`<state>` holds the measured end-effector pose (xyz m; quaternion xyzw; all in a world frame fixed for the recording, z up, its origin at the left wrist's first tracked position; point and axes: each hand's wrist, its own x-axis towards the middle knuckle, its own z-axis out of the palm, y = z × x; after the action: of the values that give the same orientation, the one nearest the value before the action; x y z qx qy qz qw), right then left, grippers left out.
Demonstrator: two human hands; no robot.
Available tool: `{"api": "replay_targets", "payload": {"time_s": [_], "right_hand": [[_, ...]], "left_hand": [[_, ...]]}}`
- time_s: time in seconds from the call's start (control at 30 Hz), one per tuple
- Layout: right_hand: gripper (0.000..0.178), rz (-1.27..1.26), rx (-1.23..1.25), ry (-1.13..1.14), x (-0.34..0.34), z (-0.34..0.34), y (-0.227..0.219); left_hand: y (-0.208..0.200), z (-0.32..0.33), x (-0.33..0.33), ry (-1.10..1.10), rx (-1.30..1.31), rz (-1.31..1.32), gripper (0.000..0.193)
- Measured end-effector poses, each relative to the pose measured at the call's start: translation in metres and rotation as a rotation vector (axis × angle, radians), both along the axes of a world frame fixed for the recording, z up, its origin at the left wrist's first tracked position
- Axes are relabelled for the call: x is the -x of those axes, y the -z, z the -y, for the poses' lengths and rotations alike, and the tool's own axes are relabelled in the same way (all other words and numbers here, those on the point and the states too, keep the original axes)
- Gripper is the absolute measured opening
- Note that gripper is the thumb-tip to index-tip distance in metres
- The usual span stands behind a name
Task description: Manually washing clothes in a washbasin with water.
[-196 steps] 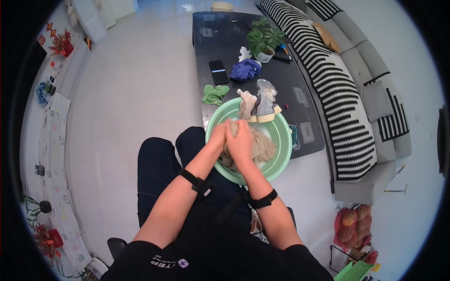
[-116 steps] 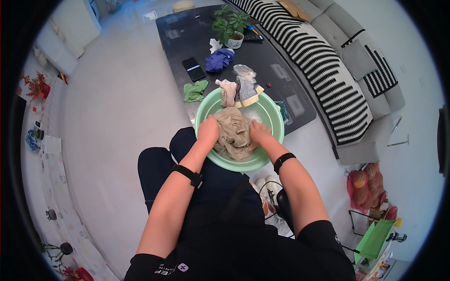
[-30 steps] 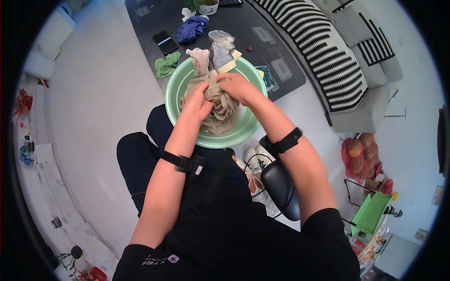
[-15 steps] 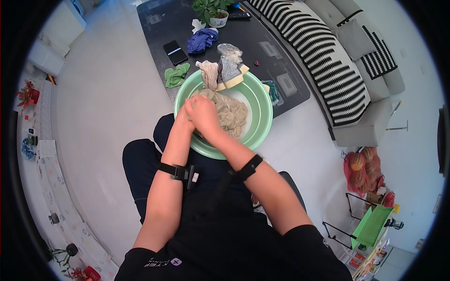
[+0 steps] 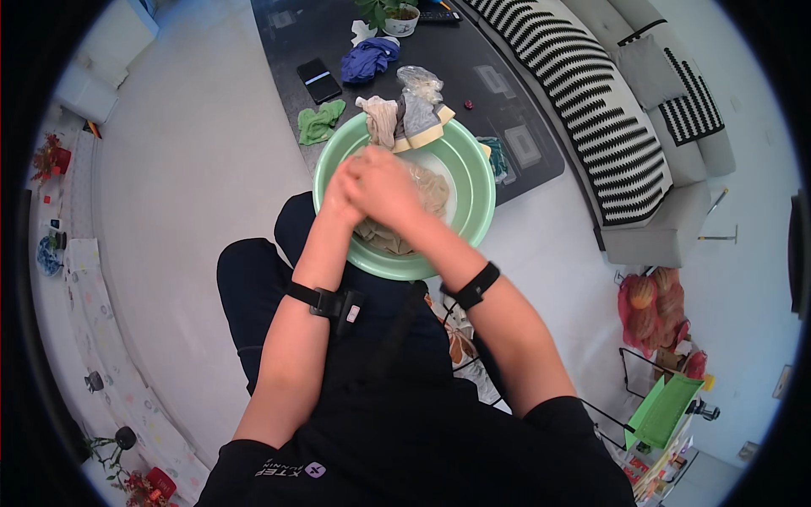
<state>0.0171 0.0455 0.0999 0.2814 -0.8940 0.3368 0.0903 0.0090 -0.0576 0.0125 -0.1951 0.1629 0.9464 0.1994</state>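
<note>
Black clothes, black wrist straps (image 5: pixel 325 301)

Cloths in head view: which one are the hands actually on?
The beige cloth inside the green basin, under both clasped hands. The green cloth and blue cloth lie untouched on the dark table.

A black rectangular phone with a dark screen (image 5: pixel 318 80) lies on the dark table at upper centre; a crinkled clear plastic bag (image 5: pixel 418 87) sits right of it.
</note>
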Motion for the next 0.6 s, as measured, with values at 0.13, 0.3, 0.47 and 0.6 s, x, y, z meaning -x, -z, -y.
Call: {"api": "replay_targets", "payload": {"time_s": [0.13, 0.3, 0.47, 0.6], "right_hand": [[0.020, -0.078, -0.127, 0.133, -0.038, 0.041, -0.012], [0.019, -0.053, -0.005, 0.318, -0.001, 0.031, 0.040], [0.021, 0.107, 0.225, 0.629, 0.018, 0.008, 0.042], [0.019, -0.108, 0.082, 0.412, -0.037, 0.042, 0.011]], "left_hand": [[0.001, 0.006, -0.001, 0.004, 0.091, 0.053, 0.028], [-0.010, 0.003, -0.002, 0.020, 0.207, 0.099, 0.029], [-0.027, -0.016, -0.001, 0.007, 0.280, 0.157, 0.030], [0.036, 0.037, 0.006, 0.284, -0.195, -0.400, 0.028]]}}
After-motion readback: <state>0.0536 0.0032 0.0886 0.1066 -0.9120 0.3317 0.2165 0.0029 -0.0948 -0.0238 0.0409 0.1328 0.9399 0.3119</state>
